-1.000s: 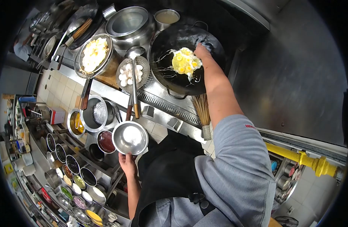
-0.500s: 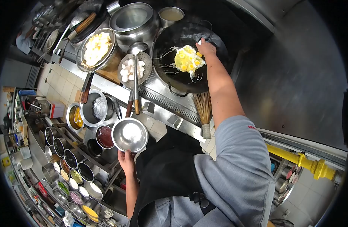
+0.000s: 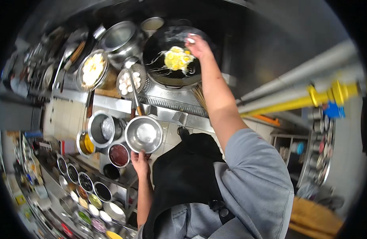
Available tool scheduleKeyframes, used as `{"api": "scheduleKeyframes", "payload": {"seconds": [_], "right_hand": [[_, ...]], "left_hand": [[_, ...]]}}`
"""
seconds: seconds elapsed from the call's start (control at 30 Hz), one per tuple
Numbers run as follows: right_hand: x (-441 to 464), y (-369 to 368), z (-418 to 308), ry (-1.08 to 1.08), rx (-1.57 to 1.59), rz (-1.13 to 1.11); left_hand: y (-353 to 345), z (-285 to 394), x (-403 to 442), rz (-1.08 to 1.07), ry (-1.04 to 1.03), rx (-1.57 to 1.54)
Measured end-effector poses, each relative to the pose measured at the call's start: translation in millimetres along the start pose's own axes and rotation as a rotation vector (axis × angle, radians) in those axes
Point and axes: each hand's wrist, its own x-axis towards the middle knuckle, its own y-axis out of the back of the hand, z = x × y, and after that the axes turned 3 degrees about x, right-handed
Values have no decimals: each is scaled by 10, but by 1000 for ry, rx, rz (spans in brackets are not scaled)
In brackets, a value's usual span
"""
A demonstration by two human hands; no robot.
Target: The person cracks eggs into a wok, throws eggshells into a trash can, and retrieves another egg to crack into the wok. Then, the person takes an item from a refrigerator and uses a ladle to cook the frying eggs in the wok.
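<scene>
Since half a second ago, the steel bowl [image 3: 145, 136] has edged closer to the front edge of the stove counter [image 3: 169, 96], and the view has swung with the person's head. From where I stand, the left hand [image 3: 140, 163] grasps the bowl at its near side, mouth up, near the wooden ends of the utensil handles. That grip leaves the inside of the bowl open. The right hand [image 3: 198, 47] reaches over the wok [image 3: 156, 48], fingertips loosely closed around a small white piece [image 3: 191, 40], probably eggshell, though blur makes it hard to be sure. It is held just beside the eggs [image 3: 178, 59], which lie within the wok, yolks showing among ragged whites; keeping the hand above the surface presumably spares the fingers from the heat. Left of the wok, a perforated scoop [image 3: 122, 75] carries white eggs or shells, likely grouped there to be within reach. Across it lies a ladle [image 3: 132, 80], its handle slanting toward the counter's front edge, where it would be easy to grab. Farther left, cooked egg [image 3: 93, 69] sits in a strainer [image 3: 80, 81] over a pot, perhaps so that oil can drain. A bamboo brush [image 3: 200, 98] rests by the front edge, partly behind the right forearm.
</scene>
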Motion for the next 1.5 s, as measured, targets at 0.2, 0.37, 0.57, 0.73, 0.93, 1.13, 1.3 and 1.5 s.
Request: {"api": "scheduleKeyframes", "payload": {"seconds": [0.2, 0.37, 0.57, 0.73, 0.93, 1.13, 1.3, 1.5], "right_hand": [[-2231, -827, 177, -187, 428, -434], [-3875, -535, 421, -263, 329, -383], [-6172, 706, -398, 101, 149, -79], [-8668, 1664, -1395, 363, -380, 817], [-11165, 3232, -1954, 598, -477, 1684], [-12410, 5272, -1501, -521, -1000, 1979], [-11166, 4965, -1409, 96, -582, 1161], [-9745, 5742, -1471, -699, -1008, 945]], "left_hand": [[-115, -335, 255, -352, -10, 152], [-978, -652, -61, -678, 40, 183], [-1397, -1055, -1300, -949, 172, 239], [-1281, -1564, -1976, -1050, 255, 305], [-1333, -2175, -2807, -1087, 242, 375], [-1695, -2486, -3760, -964, 304, 450], [-1678, -2804, -4037, -766, 231, 507], [-1200, -2234, -4496, -611, 46, 416]]}}
